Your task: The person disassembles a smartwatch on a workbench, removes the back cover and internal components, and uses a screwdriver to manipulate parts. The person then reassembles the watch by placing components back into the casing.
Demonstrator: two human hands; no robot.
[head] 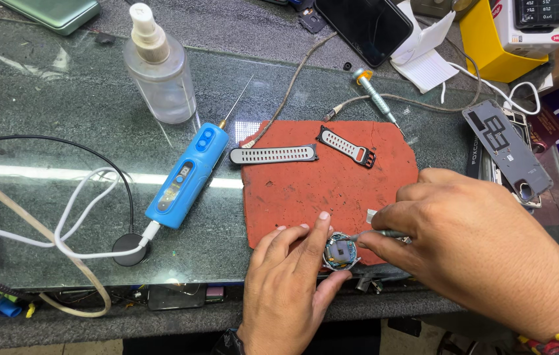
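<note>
My left hand (290, 283) pinches a small round watch body (340, 253) at the near edge of a red mat (305, 190), its open back facing up. My right hand (470, 243) holds a thin grey tool (384, 234) whose tip points into the watch body. Two grey-and-black watch strap halves, the longer strap half (273, 154) and the shorter strap half (346, 146), lie apart at the mat's far edge.
A blue pen-shaped power tool (187, 174) with a needle tip lies left of the mat, its white cable (62, 230) looping left. A clear spray bottle (159, 69) stands behind it. A screwdriver (372, 92), a dark phone (365, 26), a phone back cover (506, 148) and a yellow box (489, 39) sit at back right.
</note>
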